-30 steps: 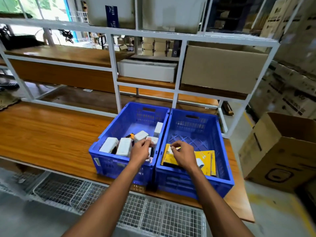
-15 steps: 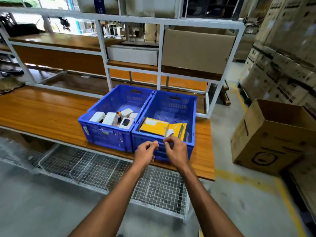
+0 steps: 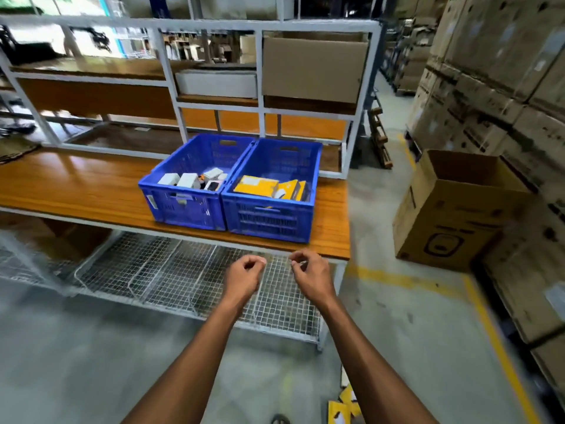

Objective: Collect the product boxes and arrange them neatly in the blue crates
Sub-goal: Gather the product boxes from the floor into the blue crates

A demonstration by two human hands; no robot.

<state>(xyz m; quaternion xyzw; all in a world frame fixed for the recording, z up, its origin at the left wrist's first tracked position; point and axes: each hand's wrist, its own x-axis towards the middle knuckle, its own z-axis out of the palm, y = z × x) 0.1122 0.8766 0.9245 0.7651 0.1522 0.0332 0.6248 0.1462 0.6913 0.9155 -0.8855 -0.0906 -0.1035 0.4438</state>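
Both hands hold nothing: the left hand (image 3: pixel 244 275) and right hand (image 3: pixel 310 275) hang loosely curled in front of the bench (image 3: pixel 76 182). White boxes (image 3: pixel 188 180) lie in the left crate (image 3: pixel 180 206), yellow boxes (image 3: pixel 255 185) in the right crate (image 3: pixel 269 221). More yellow boxes on the floor (image 3: pixel 344 407) probably come next; gathering them squarely and stacking them flat beside their match would keep things neat.

Yellow boxes on floor (image 3: pixel 344 407) at six o'clock cut off by bottom edge. Small white boxes (image 3: pixel 187 180) in left blue crate (image 3: pixel 183 206): labels unreadable. Stacked cartons (image 3: pixel 504 71) at two o'clock smeared.
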